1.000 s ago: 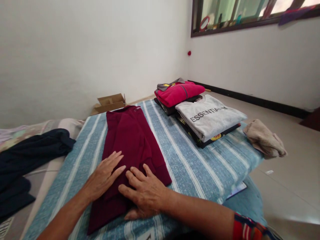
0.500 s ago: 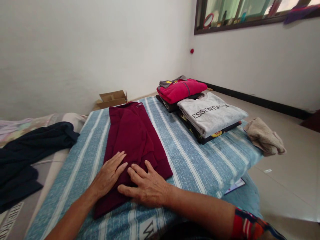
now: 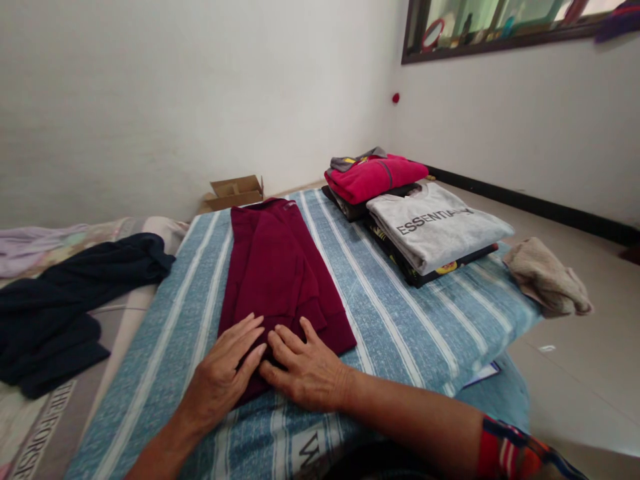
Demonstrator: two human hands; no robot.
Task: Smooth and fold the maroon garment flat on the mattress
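A maroon long-sleeved top (image 3: pixel 270 267), folded lengthwise with a sleeve laid along it, lies flat on a blue-and-white striped cloth surface (image 3: pixel 380 313). My left hand (image 3: pixel 225 363) rests on the left side of the top's near end, its fingers stretched forward and the thumb apart. Close beside it, my right hand (image 3: pixel 310 370) presses on the same near end with its fingers spread and slightly bent. Both hands touch the fabric, and the left one hides the near left corner.
To the right, a grey folded sweatshirt (image 3: pixel 440 223) tops dark clothes. Behind it sits a pink folded garment (image 3: pixel 375 179) on another pile. A beige cloth (image 3: pixel 547 277) hangs at the right edge. Dark clothing (image 3: pixel 75 293) lies on the left, and a cardboard box (image 3: pixel 235 192) stands behind.
My left hand has moved over the top's near left corner, which showed before. The right hand stays on the fabric with its fingers a little more bent. The whole view has shifted slightly.
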